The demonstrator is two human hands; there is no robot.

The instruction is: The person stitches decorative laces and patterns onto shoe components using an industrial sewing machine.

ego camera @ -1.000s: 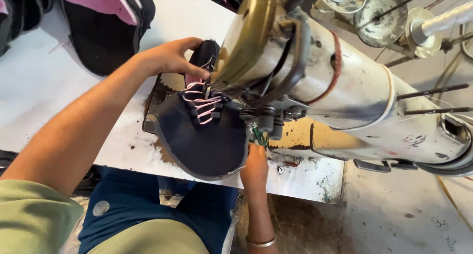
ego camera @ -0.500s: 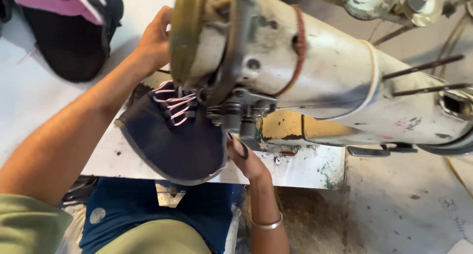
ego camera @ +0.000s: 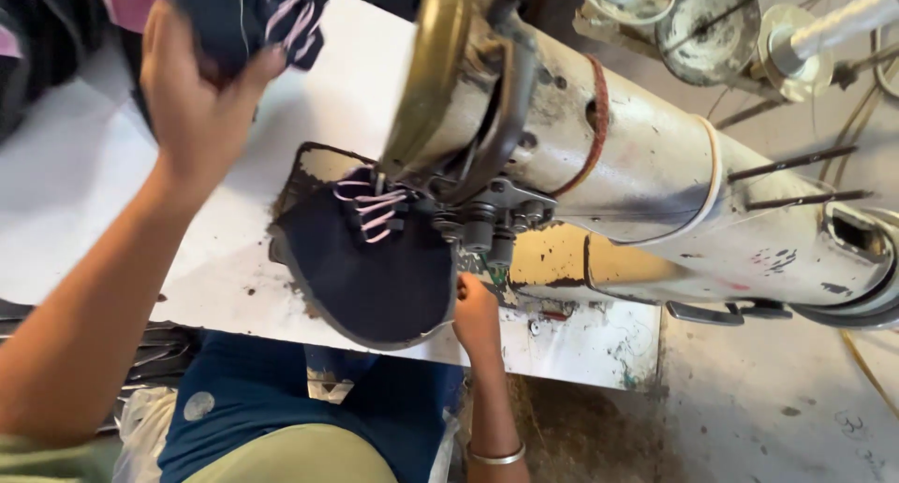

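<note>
One shoe upper [ego camera: 375, 268], toe toward wearer.

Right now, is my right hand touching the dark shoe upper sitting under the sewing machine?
Touching. The head view shows the right hand pressed against the edge of the dark shoe upper below the sewing machine, with no gap between them.

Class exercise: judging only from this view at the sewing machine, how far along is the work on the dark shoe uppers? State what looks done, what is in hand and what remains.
Looks done: the left hand lifts one laced dark upper toward the pile at the table's far edge. In hand: another dark upper with pink laces sits under the sewing machine head, the right hand at its edge. Left: its stitching; no seam shows.
</note>
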